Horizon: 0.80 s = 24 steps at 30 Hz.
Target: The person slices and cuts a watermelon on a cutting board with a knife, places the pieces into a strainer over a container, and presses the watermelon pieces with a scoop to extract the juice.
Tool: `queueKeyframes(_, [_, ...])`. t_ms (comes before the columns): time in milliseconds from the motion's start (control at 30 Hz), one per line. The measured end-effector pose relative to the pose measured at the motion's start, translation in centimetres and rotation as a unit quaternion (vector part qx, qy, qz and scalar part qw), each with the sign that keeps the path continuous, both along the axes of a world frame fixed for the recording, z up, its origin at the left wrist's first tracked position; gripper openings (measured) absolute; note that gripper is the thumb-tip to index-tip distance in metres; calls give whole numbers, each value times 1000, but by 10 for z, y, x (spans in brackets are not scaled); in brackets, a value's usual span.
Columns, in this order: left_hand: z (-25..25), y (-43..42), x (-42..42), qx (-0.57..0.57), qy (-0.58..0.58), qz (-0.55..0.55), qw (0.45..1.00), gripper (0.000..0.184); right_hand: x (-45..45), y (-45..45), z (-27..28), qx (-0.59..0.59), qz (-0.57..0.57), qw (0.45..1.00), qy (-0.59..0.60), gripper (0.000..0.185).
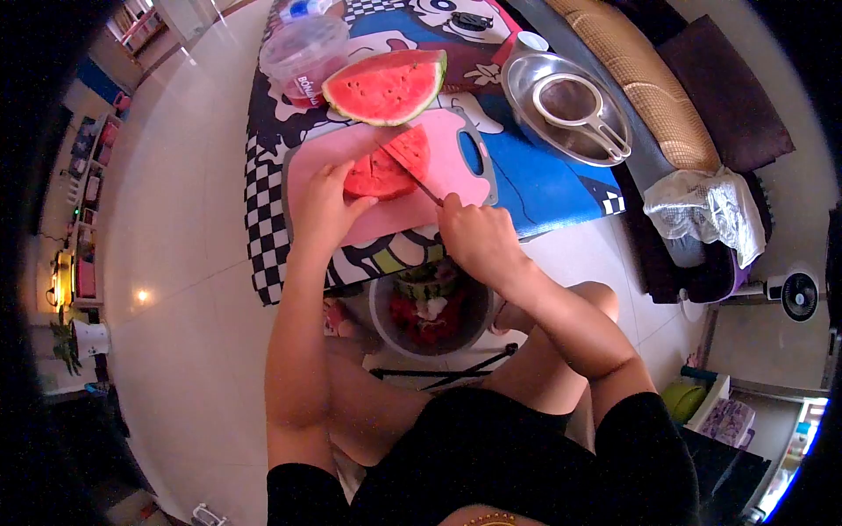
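Note:
A slab of red watermelon flesh (375, 178) lies on a pink cutting board (456, 197) with a grey edge and a handle slot. My left hand (326, 206) rests at its left side, fingertips and thumb touching the flesh. In my right hand (478, 235) is a knife (410, 172), gripped by its handle. The blade runs up and left across the flesh, where cut lines show. Behind the board sits a large watermelon wedge (388, 86) with dark seeds and green rind.
A clear plastic tub (305, 57) stands at the back left of the patterned tablecloth (544, 197). To the right, a metal bowl (524, 92) holds a handled strainer (570, 98). Below the table edge, a bin (379, 320) between my legs contains rind and scraps.

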<state>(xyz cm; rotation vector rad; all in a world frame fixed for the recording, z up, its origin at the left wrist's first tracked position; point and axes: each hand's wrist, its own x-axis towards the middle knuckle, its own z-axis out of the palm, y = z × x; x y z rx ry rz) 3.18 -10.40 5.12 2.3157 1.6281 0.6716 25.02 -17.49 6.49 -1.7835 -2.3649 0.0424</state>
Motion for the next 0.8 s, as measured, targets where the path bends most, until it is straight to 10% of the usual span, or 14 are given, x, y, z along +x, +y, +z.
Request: queueKeyframes(800, [-4,0,-6,2,17,7,1000,59,1,11,-6,-12,13,1000,7,29])
